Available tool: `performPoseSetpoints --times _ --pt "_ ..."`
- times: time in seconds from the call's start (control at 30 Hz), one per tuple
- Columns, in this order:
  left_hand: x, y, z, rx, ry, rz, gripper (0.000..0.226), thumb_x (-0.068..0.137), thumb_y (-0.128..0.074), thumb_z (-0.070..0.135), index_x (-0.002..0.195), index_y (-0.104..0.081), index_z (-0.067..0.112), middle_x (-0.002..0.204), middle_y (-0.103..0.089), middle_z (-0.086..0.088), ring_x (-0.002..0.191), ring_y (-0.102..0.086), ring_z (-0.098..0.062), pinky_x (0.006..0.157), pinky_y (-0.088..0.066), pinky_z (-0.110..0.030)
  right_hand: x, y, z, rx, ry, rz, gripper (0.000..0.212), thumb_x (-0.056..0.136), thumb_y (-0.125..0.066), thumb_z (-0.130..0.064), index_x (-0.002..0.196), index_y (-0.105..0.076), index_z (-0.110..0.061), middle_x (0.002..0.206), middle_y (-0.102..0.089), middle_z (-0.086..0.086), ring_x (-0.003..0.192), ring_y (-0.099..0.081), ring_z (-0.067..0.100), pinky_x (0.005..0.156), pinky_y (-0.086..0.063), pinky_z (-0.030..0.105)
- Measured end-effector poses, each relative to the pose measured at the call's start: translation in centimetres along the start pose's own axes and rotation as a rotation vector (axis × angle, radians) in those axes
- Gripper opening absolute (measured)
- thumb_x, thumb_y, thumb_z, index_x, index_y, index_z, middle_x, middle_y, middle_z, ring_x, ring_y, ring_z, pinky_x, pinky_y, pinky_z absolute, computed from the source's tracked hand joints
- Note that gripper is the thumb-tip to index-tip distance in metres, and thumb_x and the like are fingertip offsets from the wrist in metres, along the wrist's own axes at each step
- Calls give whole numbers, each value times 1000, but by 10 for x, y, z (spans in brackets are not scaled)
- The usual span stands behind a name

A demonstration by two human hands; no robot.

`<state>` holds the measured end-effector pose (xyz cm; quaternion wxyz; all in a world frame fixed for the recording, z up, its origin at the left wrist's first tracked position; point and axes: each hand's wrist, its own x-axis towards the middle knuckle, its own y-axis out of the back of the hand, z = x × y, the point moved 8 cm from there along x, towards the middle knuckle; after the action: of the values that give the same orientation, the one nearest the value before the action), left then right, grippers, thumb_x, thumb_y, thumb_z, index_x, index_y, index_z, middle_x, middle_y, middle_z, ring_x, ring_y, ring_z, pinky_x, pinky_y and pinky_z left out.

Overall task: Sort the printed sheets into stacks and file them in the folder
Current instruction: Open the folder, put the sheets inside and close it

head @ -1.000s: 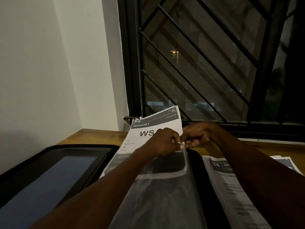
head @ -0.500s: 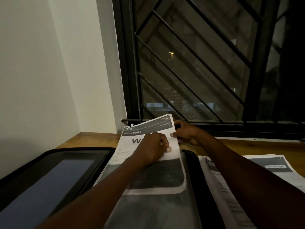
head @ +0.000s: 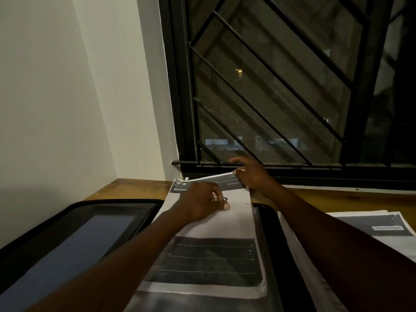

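A black folder (head: 67,233) lies open on the wooden table, with a clear plastic sleeve (head: 180,302) on its right half. A printed sheet (head: 225,226) headed "BEDRO…" sits partly inside that sleeve, its top sticking out toward the window. My left hand (head: 202,203) rests on the sheet's upper part with fingers curled, pressing it down. My right hand (head: 252,174) pinches the sheet's top right corner between thumb and fingers. The sheet's title is hidden under my left hand.
More printed sheets (head: 382,228) lie in a spread stack right of the folder. A barred window (head: 281,97) stands just behind the table, a white wall (head: 67,97) on the left. The table's wood (head: 135,188) shows at the back.
The sheet has slid further down into the sleeve, so less of it sticks out. My right hand has moved up to the top right corner. My left hand has shifted along the sheet.
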<state>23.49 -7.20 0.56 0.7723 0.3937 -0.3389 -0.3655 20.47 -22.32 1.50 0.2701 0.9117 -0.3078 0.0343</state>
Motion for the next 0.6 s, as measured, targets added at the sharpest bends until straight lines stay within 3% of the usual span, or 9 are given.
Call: performPoseSetpoints --times 0.13,0.2,0.27,0.33,0.43,0.5,0.6 --pt "-2 7 -8 74 33 -18 13 83 -73 24 91 -70 14 91 -64 8 83 -55 -5 67 -39 -14 -3 -3 -2 -61 -28 -10 26 95 -49 -3 104 -72 -11 77 -60 -5 61 -50 5 40 -37 9" --pt "-3 11 -2 89 25 25 1 86 -68 15 85 -67 15 83 -63 7 74 -55 -4 61 -36 -9 -8 -4 -6 -95 -46 -97 24 93 -52 -3 102 -73 -12 84 -66 -2 65 -55 5 48 -41 11" --pt "-3 17 6 95 2 87 7 87 -67 14 80 -66 16 79 -60 5 65 -49 1 57 -33 -7 -15 -6 -13 -126 -62 -214 24 91 -55 -3 103 -72 -14 96 -69 1 77 -61 7 62 -48 15" --pt "-4 20 14 120 -44 124 8 84 -70 16 79 -66 14 82 -57 4 66 -43 4 60 -33 -5 -22 -6 -18 -143 -79 -295 23 91 -56 -4 102 -72 -16 102 -69 2 89 -64 13 74 -53 23" --pt "-8 19 17 90 -44 129 14 83 -72 18 73 -62 16 88 -57 2 75 -45 1 65 -31 -5 -27 -2 -21 -323 -26 -264 26 88 -58 -1 106 -70 -15 112 -66 4 97 -62 15 78 -52 25" --pt "-11 17 17 29 -20 114 22 84 -70 16 67 -57 20 94 -65 -4 80 -53 -7 70 -39 -12 -28 -4 -17 -402 3 -221 28 86 -62 0 108 -69 -14 117 -64 5 102 -61 17 85 -51 27" --pt "-14 20 15 7 28 115 24 85 -69 16 66 -56 21 92 -69 -9 87 -62 -17 80 -49 -28 -33 -8 -15 -408 -11 -264 23 85 -62 -2 100 -73 -15 112 -67 4 94 -59 12 86 -50 27"
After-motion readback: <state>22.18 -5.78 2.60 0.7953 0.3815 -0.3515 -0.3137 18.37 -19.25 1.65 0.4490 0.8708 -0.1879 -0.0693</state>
